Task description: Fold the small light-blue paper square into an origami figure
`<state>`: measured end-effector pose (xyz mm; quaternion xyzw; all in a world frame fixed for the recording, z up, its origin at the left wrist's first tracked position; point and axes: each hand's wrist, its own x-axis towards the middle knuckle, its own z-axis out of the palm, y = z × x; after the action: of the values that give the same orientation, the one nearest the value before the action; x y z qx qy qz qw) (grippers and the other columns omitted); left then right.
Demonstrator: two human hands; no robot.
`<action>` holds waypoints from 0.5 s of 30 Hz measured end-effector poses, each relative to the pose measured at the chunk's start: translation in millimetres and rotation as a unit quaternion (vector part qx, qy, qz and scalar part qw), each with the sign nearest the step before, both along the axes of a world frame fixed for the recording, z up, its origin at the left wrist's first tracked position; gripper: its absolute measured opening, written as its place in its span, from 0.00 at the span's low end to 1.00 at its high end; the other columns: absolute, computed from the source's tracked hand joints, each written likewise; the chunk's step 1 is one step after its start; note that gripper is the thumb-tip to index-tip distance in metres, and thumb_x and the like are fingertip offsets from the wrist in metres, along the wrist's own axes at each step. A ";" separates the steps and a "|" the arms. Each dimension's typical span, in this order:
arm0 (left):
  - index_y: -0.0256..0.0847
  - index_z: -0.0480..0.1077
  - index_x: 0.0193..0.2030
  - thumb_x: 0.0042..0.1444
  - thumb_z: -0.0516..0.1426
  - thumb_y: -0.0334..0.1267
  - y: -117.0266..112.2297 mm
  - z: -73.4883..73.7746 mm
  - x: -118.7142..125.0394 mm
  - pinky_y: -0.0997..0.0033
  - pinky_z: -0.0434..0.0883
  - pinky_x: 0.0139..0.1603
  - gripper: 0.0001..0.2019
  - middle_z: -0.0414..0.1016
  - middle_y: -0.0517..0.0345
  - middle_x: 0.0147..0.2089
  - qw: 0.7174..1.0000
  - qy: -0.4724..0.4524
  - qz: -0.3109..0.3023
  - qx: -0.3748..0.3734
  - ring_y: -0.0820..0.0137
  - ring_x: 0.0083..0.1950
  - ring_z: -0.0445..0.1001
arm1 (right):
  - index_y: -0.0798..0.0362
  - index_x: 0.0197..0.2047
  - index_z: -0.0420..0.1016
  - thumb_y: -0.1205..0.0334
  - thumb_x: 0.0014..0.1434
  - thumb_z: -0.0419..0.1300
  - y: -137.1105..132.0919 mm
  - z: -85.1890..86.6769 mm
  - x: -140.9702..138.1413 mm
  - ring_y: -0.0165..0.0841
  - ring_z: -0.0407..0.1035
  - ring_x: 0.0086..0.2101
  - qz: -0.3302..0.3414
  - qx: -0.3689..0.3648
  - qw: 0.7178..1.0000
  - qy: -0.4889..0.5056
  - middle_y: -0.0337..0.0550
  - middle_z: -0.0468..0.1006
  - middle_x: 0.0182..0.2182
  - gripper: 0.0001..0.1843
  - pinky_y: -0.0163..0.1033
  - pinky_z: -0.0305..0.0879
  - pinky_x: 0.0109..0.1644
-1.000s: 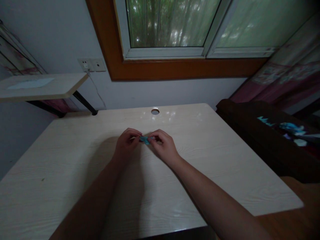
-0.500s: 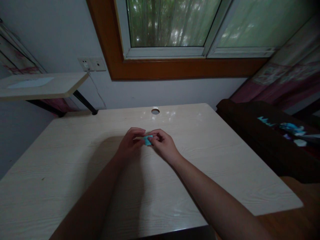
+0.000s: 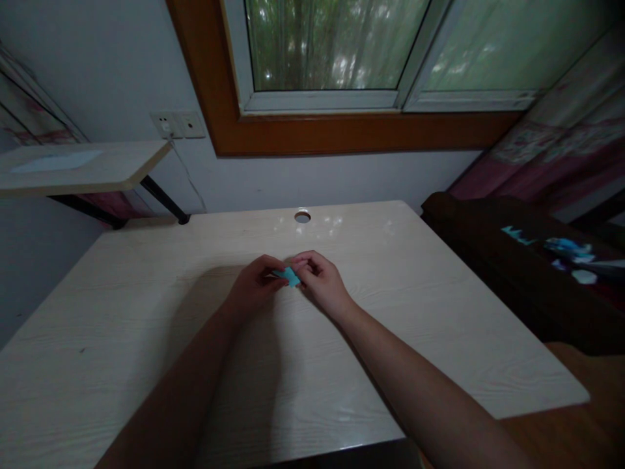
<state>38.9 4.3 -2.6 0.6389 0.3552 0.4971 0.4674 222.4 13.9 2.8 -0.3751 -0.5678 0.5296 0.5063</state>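
Between my hands, a little above the table (image 3: 351, 365), is a small turquoise piece of what looks like folded paper (image 3: 291, 277). Its left end is pinched between the thumb and fingers of my left hand (image 3: 254, 286). My right hand (image 3: 319, 277) has its thumb and bent fingers closed at the right edge of the piece. The fingertips cover part of it, so its full shape is hidden.
A raised shelf (image 3: 83, 170) on black legs stands at the table's far left. Near the back edge is a round cable hole (image 3: 303, 217). Past the table's right edge, a dark wooden piece of furniture (image 3: 481, 260) carries turquoise and blue items (image 3: 569, 249).
The turquoise piece has turned and tilted in my fingers. My left thumb and fingers have closed on its left end, and my right thumb has shifted toward its right edge.
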 end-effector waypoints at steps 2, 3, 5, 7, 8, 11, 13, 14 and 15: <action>0.40 0.70 0.39 0.51 0.67 0.39 0.9 -0.6 -0.4 0.69 0.78 0.43 0.12 0.75 0.57 0.38 1.000 0.003 0.011 -0.001 0.71 0.40 0.77 | 0.51 0.38 0.75 0.55 0.58 0.63 -0.9 2.2 -0.6 0.27 0.66 0.24 -0.004 0.010 1.000 -0.004 0.36 0.74 0.26 0.09 0.33 0.63 0.28; 0.40 0.71 0.38 0.51 0.67 0.39 1.4 -0.5 -0.6 0.70 0.78 0.42 0.12 0.75 0.58 0.37 1.000 0.004 0.017 0.003 0.71 0.39 0.77 | 0.51 0.38 0.75 0.55 0.59 0.63 -1.4 3.2 -1.0 0.27 0.66 0.24 -0.003 0.013 1.000 -0.001 0.36 0.74 0.26 0.09 0.33 0.64 0.28; 0.40 0.71 0.38 0.51 0.67 0.39 2.3 0.6 -0.9 0.70 0.78 0.41 0.11 0.75 0.57 0.37 0.999 0.004 0.031 0.016 0.71 0.38 0.77 | 0.51 0.38 0.75 0.54 0.58 0.63 -2.2 4.1 -1.5 0.27 0.67 0.25 0.003 0.015 1.000 0.007 0.37 0.74 0.27 0.10 0.34 0.65 0.29; 0.39 0.72 0.37 0.51 0.67 0.40 2.8 2.4 -1.0 0.70 0.78 0.41 0.11 0.75 0.57 0.37 0.999 0.003 0.044 0.029 0.71 0.38 0.77 | 0.50 0.41 0.75 0.53 0.56 0.65 -2.0 2.8 -1.6 0.28 0.68 0.26 0.014 0.013 1.000 0.009 0.37 0.75 0.28 0.12 0.34 0.66 0.31; 0.39 0.73 0.37 0.51 0.67 0.41 3.0 3.3 -0.9 0.70 0.78 0.41 0.11 0.75 0.57 0.37 0.998 0.001 0.050 0.034 0.71 0.38 0.77 | 0.50 0.42 0.75 0.53 0.55 0.66 -1.6 1.5 -1.5 0.28 0.69 0.27 0.018 0.012 1.000 0.008 0.37 0.75 0.29 0.14 0.35 0.67 0.32; 0.39 0.73 0.36 0.50 0.67 0.41 3.0 5.5 -0.5 0.71 0.78 0.40 0.11 0.75 0.57 0.36 0.998 -0.010 0.056 0.036 0.72 0.37 0.77 | 0.49 0.44 0.75 0.54 0.53 0.68 0.7 -3.2 -1.0 0.29 0.70 0.29 0.023 0.016 1.000 0.008 0.38 0.76 0.31 0.16 0.36 0.68 0.35; 0.39 0.73 0.35 0.50 0.67 0.42 2.7 6.2 -0.1 0.70 0.78 0.40 0.12 0.75 0.57 0.35 0.998 -0.021 0.049 0.023 0.71 0.36 0.77 | 0.49 0.45 0.75 0.55 0.54 0.67 2.0 -4.6 -0.9 0.29 0.70 0.30 0.022 0.019 0.999 0.014 0.38 0.76 0.32 0.16 0.36 0.68 0.36; 0.38 0.73 0.35 0.51 0.67 0.42 2.4 6.4 0.0 0.69 0.78 0.40 0.11 0.75 0.57 0.35 0.999 -0.029 0.043 0.013 0.71 0.36 0.77 | 0.49 0.45 0.75 0.55 0.54 0.67 2.3 -4.3 -0.9 0.29 0.70 0.30 0.020 0.018 0.999 0.017 0.38 0.76 0.32 0.16 0.36 0.68 0.36; 0.38 0.73 0.34 0.51 0.67 0.42 2.1 6.6 0.1 0.68 0.79 0.41 0.11 0.75 0.57 0.35 0.999 -0.038 0.037 0.002 0.71 0.36 0.78 | 0.49 0.45 0.75 0.56 0.54 0.67 2.5 -3.4 -1.0 0.29 0.69 0.30 0.019 0.016 0.999 0.023 0.37 0.75 0.31 0.15 0.36 0.68 0.36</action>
<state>38.9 6.4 3.9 0.6064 0.3596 0.5389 0.4610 221.4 16.4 -0.7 -0.3440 -0.5715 0.5384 0.5149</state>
